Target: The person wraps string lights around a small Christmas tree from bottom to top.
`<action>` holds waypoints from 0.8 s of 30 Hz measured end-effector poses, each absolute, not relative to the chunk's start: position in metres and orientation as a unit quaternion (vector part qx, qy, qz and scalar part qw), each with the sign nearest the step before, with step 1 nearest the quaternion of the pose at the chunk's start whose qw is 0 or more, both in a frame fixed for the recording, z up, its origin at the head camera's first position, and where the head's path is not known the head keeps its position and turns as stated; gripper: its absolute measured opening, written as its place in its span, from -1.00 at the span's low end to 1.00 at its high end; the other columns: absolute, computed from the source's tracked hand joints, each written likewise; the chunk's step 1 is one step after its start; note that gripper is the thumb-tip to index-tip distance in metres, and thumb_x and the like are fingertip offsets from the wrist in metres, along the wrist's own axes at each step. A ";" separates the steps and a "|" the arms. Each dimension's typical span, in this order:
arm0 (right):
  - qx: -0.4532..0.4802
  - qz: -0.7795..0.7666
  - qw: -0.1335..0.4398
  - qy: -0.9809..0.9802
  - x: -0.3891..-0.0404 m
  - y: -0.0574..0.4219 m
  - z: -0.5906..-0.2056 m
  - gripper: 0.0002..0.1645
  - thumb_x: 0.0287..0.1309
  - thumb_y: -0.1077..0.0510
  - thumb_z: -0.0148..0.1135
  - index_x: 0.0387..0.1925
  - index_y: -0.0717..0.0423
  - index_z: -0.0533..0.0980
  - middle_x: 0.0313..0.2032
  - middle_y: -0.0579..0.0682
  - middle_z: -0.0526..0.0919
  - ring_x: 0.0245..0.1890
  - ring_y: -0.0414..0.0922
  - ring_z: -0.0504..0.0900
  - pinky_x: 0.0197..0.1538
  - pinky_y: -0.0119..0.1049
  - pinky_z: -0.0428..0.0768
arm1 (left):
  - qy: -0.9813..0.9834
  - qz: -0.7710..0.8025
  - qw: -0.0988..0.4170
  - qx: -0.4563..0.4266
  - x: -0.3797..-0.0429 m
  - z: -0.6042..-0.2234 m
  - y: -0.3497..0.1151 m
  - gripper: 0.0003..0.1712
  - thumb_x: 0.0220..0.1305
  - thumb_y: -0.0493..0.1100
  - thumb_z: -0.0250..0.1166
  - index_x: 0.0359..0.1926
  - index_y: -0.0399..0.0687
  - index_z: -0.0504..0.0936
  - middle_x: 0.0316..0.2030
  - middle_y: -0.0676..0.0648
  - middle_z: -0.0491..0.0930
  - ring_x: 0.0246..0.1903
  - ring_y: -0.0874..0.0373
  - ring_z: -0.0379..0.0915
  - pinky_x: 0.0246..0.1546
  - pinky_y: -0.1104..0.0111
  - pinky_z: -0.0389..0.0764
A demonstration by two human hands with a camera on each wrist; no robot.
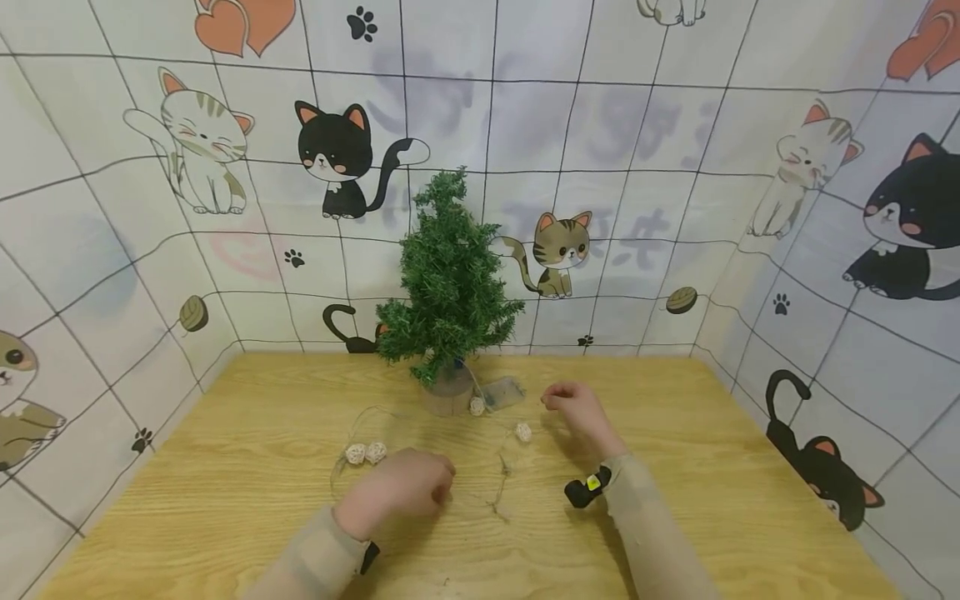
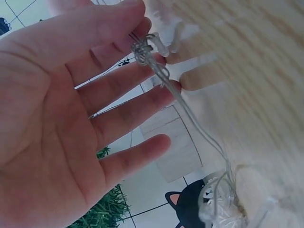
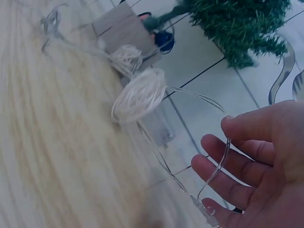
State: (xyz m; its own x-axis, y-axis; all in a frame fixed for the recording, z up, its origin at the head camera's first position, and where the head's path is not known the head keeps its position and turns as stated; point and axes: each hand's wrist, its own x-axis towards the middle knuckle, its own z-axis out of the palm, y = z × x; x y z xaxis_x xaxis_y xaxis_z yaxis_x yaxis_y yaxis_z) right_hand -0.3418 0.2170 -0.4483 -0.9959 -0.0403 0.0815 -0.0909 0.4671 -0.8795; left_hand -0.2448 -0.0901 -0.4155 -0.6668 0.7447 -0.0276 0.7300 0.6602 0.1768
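A thin, clear-wired string of lights [image 2: 197, 124] with white woven balls lies across the table. My left hand [image 1: 405, 483] pinches a knotted stretch of its wire between thumb and forefinger, the other fingers spread out. My right hand [image 1: 581, 410] holds a loop of the wire [image 3: 204, 97] at the thumb and fingers. One woven ball [image 1: 522, 432] lies between the hands, and another ball [image 1: 477, 406] sits by the tree base. Two more balls, including this one [image 1: 356, 453], rest beyond my left wrist. Some tangled wire [image 1: 501, 487] lies between my hands.
A small artificial green tree [image 1: 453, 283] stands upright at the table's back in a wood-toned base [image 1: 448, 396]. Beside the base is a translucent flat case [image 1: 504, 392]. A cat-printed cloth [image 1: 637, 142] encloses the wooden table [image 1: 247, 417] at the back and sides.
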 end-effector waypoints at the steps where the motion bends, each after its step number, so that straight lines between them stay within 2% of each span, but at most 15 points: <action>1: 0.041 0.512 0.025 -0.858 -0.341 0.215 -0.444 -0.83 0.28 0.19 0.17 -0.20 0.22 0.58 -0.19 0.08 0.64 -0.14 0.03 0.57 -0.07 -0.07 0.48 | 0.911 0.081 0.049 0.402 -0.245 -0.415 -0.091 -0.65 0.08 -0.23 0.40 -0.69 0.09 0.43 -0.52 0.23 0.38 -0.61 0.33 0.19 -0.53 0.41 0.34; 5: 0.060 0.505 0.030 -0.860 -0.337 0.210 -0.431 -0.82 0.29 0.14 0.18 -0.20 0.18 0.58 -0.19 0.07 0.65 -0.13 0.00 0.56 -0.04 -0.07 0.47 | 0.914 0.099 0.060 0.388 -0.243 -0.409 -0.094 -0.76 0.03 -0.24 0.41 -0.61 0.10 0.52 -0.57 0.26 0.40 -0.58 0.35 0.28 -0.48 0.40 0.43; 11: 0.102 0.535 0.030 -0.838 -0.327 0.205 -0.411 -0.80 0.30 0.20 0.18 -0.16 0.29 0.54 -0.22 0.12 0.65 -0.20 0.01 0.61 0.05 0.11 0.46 | 0.908 0.129 0.085 0.390 -0.239 -0.395 -0.097 -0.76 0.07 -0.25 0.38 -0.60 0.13 0.53 -0.56 0.26 0.46 -0.60 0.33 0.31 -0.49 0.37 0.44; 14: 0.126 0.536 0.032 -0.834 -0.321 0.201 -0.401 -0.82 0.30 0.22 0.18 -0.16 0.28 0.55 -0.23 0.14 0.65 -0.24 0.00 0.62 0.03 0.14 0.48 | 0.907 0.131 0.086 0.390 -0.237 -0.391 -0.098 -0.77 0.08 -0.25 0.39 -0.58 0.14 0.55 -0.54 0.27 0.47 -0.59 0.34 0.31 -0.48 0.36 0.44; 20: 0.177 0.524 0.037 -0.832 -0.309 0.191 -0.384 -0.84 0.32 0.25 0.17 -0.16 0.29 0.55 -0.27 0.18 0.64 -0.27 0.01 0.62 -0.09 -0.03 0.58 | 0.912 0.121 0.094 0.381 -0.237 -0.394 -0.096 -0.67 0.13 -0.25 0.35 -0.66 0.08 0.43 -0.65 0.20 0.30 -0.64 0.31 0.13 -0.56 0.39 0.28; 24: 0.191 0.527 0.037 -0.828 -0.303 0.187 -0.376 -0.80 0.31 0.24 0.18 -0.15 0.34 0.54 -0.29 0.14 0.63 -0.26 0.04 0.62 -0.13 -0.18 0.58 | 0.914 0.115 0.095 0.378 -0.238 -0.397 -0.098 -0.67 0.15 -0.25 0.33 -0.65 0.08 0.43 -0.64 0.19 0.32 -0.63 0.30 0.15 -0.55 0.40 0.29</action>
